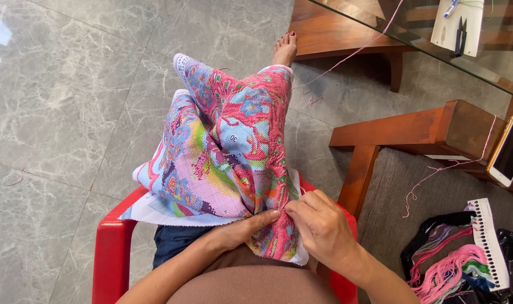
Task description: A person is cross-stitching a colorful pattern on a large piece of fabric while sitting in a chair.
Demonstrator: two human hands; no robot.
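A grey marble-patterned floor (71, 101) carries a red plastic chair (113, 247) and a wooden, glass-topped table (346, 34). On the glass lie a white card (445, 28) and small black snips (460, 35). A grey cushion (403, 191) beside the chair holds a thread organiser (464, 259).

Single head view, steeply downward, close over lap
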